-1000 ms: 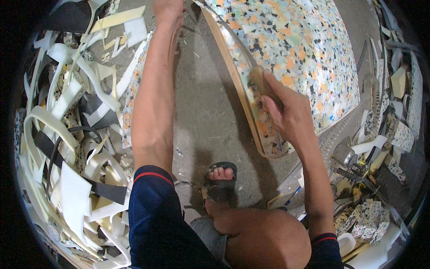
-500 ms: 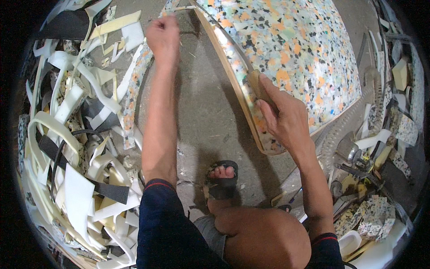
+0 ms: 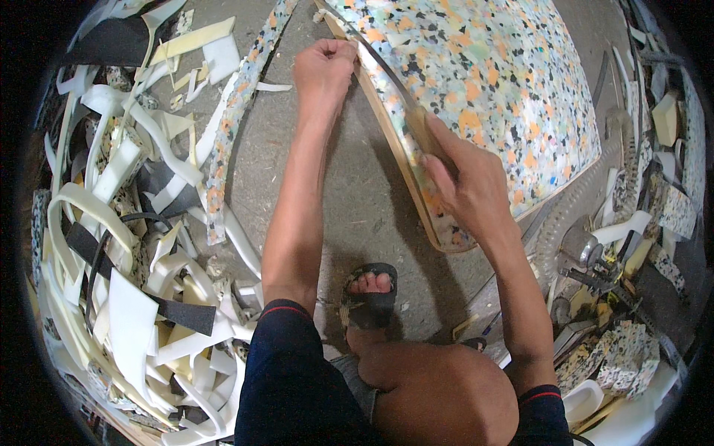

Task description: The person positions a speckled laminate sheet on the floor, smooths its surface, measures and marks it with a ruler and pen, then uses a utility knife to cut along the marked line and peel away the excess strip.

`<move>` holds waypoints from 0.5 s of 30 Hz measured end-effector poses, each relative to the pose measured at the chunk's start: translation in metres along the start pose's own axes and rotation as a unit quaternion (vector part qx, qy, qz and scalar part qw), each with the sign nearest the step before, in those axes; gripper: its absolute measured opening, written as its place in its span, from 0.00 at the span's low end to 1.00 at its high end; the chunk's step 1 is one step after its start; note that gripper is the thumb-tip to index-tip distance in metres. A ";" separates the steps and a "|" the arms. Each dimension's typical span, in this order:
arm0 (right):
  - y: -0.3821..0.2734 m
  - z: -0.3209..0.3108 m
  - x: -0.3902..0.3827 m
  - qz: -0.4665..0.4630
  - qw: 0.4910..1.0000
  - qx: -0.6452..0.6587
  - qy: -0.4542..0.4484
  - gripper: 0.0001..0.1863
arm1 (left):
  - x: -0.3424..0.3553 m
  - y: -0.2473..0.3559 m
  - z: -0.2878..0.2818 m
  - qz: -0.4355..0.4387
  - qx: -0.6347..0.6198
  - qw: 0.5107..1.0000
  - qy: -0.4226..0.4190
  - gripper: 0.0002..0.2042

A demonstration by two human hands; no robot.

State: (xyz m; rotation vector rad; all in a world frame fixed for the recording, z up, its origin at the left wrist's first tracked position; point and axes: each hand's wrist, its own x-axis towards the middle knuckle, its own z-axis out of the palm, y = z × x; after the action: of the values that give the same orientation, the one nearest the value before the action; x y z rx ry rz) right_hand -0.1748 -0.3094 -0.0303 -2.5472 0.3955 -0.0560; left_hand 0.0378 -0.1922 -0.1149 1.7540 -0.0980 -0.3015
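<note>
A thick foam piece (image 3: 513, 97), speckled orange, black, white and green, lies over a wooden board (image 3: 385, 141) whose edge shows along its left side. My right hand (image 3: 476, 186) is closed round the wooden handle of a long knife (image 3: 426, 137). Its narrow blade (image 3: 383, 67) points away from me and lies along the foam's left margin. At that same margin, farther off, my left hand (image 3: 326, 73) pinches the foam edge beside a white patch. The fingertips are partly hidden, so the exact grip is hard to make out.
Tangled foam offcuts (image 3: 134, 312) cover the floor at left, with a long speckled strip (image 3: 227, 141) beside them. To the right are a ribbed hose (image 3: 558, 212), a metal tool (image 3: 580, 245) and speckled foam chunks (image 3: 628, 360). My sandalled foot (image 3: 370, 293) is near the foam's front corner.
My left hand has moved right, from above the floor to the foam's edge. A small white sliver now lies on the floor where that hand was. The knife has shifted slightly.
</note>
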 end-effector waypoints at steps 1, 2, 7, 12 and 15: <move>-0.002 0.001 0.006 0.003 1.000 -0.007 -0.001 0.25 | 0.001 0.002 0.002 -0.001 0.005 1.000 0.003 0.10; -0.007 0.002 0.015 0.008 1.000 0.000 -0.002 0.26 | 0.000 0.004 0.002 -0.003 0.010 1.000 0.007 0.10; -0.017 0.007 0.021 0.021 1.000 -0.013 0.006 0.26 | 0.007 -0.006 0.006 -0.019 -0.012 1.000 0.009 0.11; -0.010 0.006 -0.012 0.025 0.999 -0.020 -0.009 0.26 | 0.003 0.000 0.004 -0.023 0.019 0.999 0.045 0.12; -0.010 0.006 -0.004 0.008 1.000 -0.017 0.005 0.26 | 0.003 0.003 0.004 0.002 0.038 0.999 0.037 0.12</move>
State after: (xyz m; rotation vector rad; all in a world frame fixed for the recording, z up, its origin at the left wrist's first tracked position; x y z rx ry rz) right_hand -0.1757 -0.2971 -0.0302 -2.5771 0.4247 -0.0554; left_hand 0.0399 -0.1969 -0.1126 1.8389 -0.0596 -0.2317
